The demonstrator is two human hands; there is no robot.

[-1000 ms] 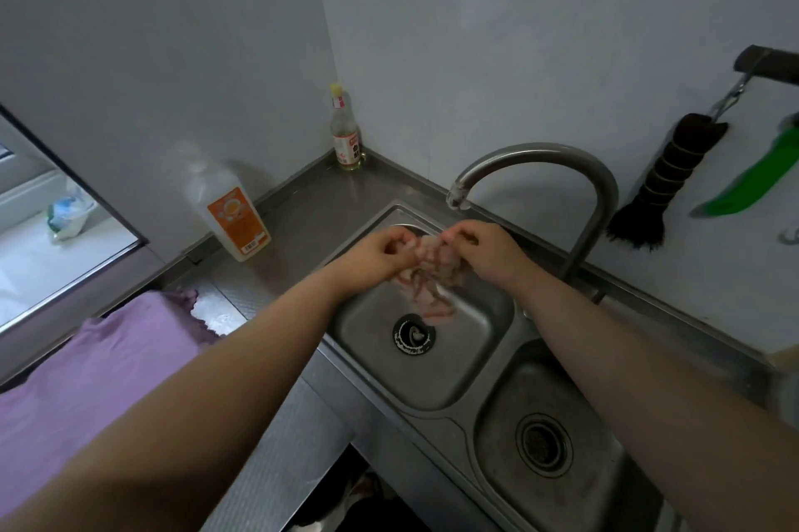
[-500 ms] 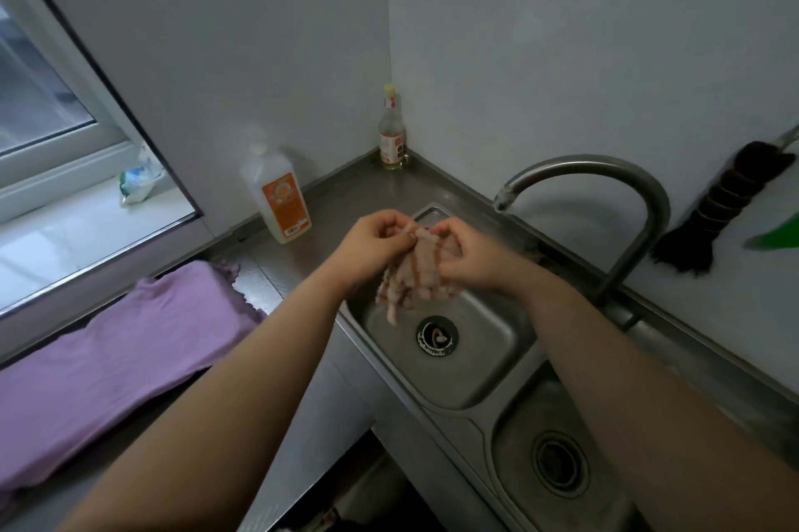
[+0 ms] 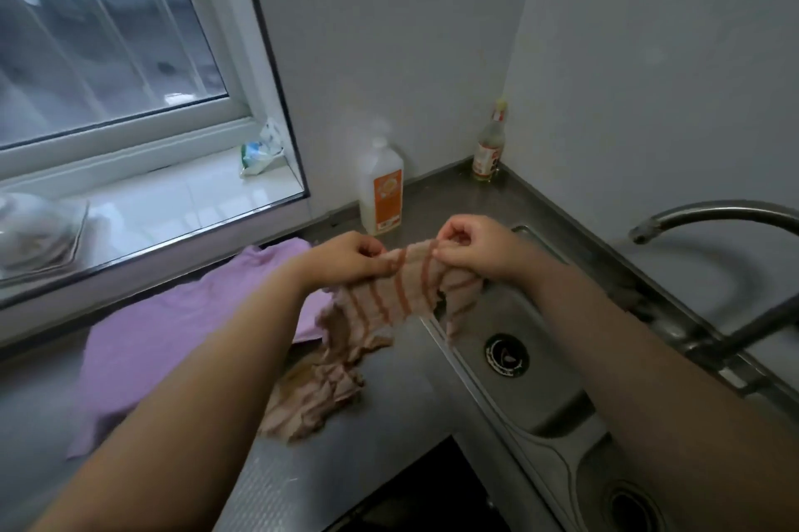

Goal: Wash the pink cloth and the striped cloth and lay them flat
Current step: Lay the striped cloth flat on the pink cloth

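Head view: the striped cloth [image 3: 389, 298] is pinched along its top edge by both hands and held up over the left rim of the sink [image 3: 510, 410]. The left hand [image 3: 346, 257] is curled round the cloth's left corner, and the right hand [image 3: 471, 246] is clamped on the right corner with thumb and fingers. The cloth's lower end is seen bunched on the steel counter [image 3: 389, 436], just beside the sink rim. The pink cloth [image 3: 173, 341] is laid flat on the counter to the left, below the window sill [image 3: 173, 203]; its right edge is overlapped by the hanging striped cloth. Bare counter is seen in front of the bunched end, up to the front edge. A white bottle [image 3: 382, 190] stands against the wall behind the hands, and the tap [image 3: 713, 214] arches at the right.
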